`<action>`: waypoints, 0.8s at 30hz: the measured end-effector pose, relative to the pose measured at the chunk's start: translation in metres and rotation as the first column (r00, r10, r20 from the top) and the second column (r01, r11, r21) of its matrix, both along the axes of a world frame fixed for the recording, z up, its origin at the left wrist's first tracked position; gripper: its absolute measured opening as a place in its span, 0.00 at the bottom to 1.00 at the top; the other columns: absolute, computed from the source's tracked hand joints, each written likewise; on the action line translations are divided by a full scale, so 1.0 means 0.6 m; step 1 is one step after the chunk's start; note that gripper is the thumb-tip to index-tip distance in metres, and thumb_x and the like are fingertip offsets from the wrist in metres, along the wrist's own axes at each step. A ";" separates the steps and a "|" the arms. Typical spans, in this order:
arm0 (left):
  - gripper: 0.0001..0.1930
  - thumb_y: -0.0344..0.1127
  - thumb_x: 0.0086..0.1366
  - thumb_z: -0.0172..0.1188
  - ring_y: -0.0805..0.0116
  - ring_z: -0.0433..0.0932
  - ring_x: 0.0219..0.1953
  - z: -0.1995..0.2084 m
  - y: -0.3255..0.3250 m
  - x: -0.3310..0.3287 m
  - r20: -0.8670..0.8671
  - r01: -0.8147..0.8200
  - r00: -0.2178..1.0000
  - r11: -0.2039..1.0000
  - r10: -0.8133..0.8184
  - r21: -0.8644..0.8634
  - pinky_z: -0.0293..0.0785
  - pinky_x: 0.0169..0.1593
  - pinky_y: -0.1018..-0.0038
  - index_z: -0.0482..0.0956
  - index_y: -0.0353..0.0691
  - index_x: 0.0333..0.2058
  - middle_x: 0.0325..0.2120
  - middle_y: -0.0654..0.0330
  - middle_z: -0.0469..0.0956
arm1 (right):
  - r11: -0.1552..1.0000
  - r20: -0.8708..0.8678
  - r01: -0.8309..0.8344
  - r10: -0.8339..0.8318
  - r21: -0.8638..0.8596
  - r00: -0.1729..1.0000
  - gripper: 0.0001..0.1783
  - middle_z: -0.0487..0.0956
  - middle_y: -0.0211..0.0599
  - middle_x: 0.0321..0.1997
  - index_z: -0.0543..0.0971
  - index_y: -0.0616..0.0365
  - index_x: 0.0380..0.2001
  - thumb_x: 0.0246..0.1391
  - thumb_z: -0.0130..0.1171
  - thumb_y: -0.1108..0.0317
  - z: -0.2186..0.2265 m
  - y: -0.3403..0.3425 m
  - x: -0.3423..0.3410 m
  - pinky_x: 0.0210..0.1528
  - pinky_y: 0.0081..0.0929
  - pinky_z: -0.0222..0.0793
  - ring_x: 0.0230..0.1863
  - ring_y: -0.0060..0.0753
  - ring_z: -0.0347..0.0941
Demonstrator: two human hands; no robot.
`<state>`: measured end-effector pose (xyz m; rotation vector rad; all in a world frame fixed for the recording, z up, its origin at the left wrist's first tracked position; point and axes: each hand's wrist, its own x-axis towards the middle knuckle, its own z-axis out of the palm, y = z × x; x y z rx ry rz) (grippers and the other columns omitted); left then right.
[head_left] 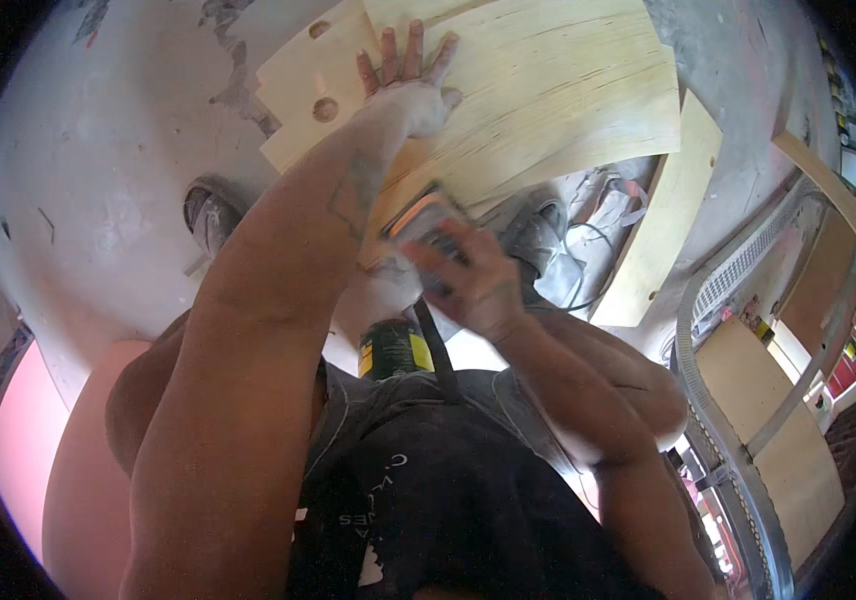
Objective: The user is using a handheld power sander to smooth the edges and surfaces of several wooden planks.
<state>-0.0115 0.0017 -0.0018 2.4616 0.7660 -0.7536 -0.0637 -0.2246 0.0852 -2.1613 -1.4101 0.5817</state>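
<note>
Wooden panel (568,100) at 12 o'clock. Left hand (413,95) flat on it, fingers spread, grasping nothing. Right hand (483,285), blurred, fingers curled round grey-and-orange tool (428,216) at panel's near edge. Risk: panel may skid under one-palm hold; tool could slip toward shoe (540,235), 2 o'clock.

A: Cam setup?
B: Single head view, left fisheye of the pair. Looks steeply down over the wearer's dark shirt (468,500), lower edge.
A: Orientation?
B: Upright, unmirrored. Top of frame = out ahead of the wearer.
A: Range?
B: Close. Left forearm (278,240) looms large; left hand (411,92) and wooden panel (573,85) sit farther off.
A: Coverage?
B: Wide: floor (98,160) both sides, black corners.
</note>
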 end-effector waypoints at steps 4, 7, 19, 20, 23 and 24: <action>0.39 0.61 0.73 0.40 0.47 0.18 0.76 -0.003 -0.005 0.014 0.018 0.011 1.000 1.000 -0.011 0.001 0.21 0.72 0.39 0.28 0.72 0.74 0.75 0.60 0.18 | 0.984 0.049 0.177 -0.176 -0.031 0.983 0.39 0.75 0.43 0.58 0.81 0.34 0.53 0.30 0.78 0.69 0.001 -0.002 0.062 0.48 0.40 0.80 0.51 0.51 0.77; 0.40 0.63 0.72 0.41 0.46 0.19 0.76 -0.008 -0.005 0.013 0.021 0.020 1.000 0.999 -0.020 0.025 0.21 0.72 0.39 0.28 0.73 0.73 0.75 0.58 0.18 | 0.983 0.044 0.174 -0.172 -0.053 0.984 0.39 0.74 0.43 0.58 0.81 0.34 0.54 0.31 0.77 0.69 0.006 0.002 0.046 0.48 0.40 0.80 0.50 0.51 0.77; 0.40 0.65 0.72 0.39 0.44 0.18 0.75 -0.027 -0.012 0.015 0.019 0.064 0.998 0.995 -0.066 0.072 0.23 0.71 0.38 0.28 0.70 0.74 0.75 0.57 0.17 | 0.996 -0.104 -0.073 0.069 -0.043 0.992 0.39 0.71 0.37 0.55 0.77 0.21 0.56 0.35 0.75 0.59 -0.013 0.009 -0.091 0.38 0.41 0.81 0.46 0.46 0.77; 0.41 0.65 0.72 0.40 0.43 0.18 0.75 -0.032 -0.010 0.013 0.017 0.075 0.997 0.992 -0.077 0.099 0.23 0.71 0.37 0.27 0.69 0.74 0.75 0.56 0.17 | 0.995 -0.089 -0.094 0.091 -0.026 0.992 0.39 0.72 0.37 0.56 0.78 0.22 0.56 0.34 0.76 0.59 -0.018 0.001 -0.076 0.39 0.40 0.81 0.46 0.46 0.77; 0.45 0.59 0.73 0.45 0.45 0.11 0.74 -0.062 0.008 -0.010 0.065 -0.002 0.998 0.988 -0.008 0.155 0.12 0.70 0.41 0.25 0.59 0.74 0.73 0.52 0.11 | 0.996 -0.050 -0.092 0.091 -0.022 0.995 0.40 0.73 0.43 0.57 0.80 0.27 0.55 0.31 0.78 0.64 0.001 0.003 -0.007 0.43 0.35 0.82 0.51 0.48 0.78; 0.45 0.59 0.73 0.45 0.45 0.11 0.74 -0.043 -0.005 0.007 0.074 -0.001 0.997 0.991 -0.010 0.137 0.12 0.70 0.41 0.25 0.59 0.74 0.73 0.52 0.11 | 0.997 0.028 -0.050 0.052 -0.052 0.998 0.40 0.74 0.45 0.57 0.81 0.28 0.54 0.30 0.79 0.65 -0.002 -0.012 0.024 0.45 0.34 0.81 0.52 0.50 0.78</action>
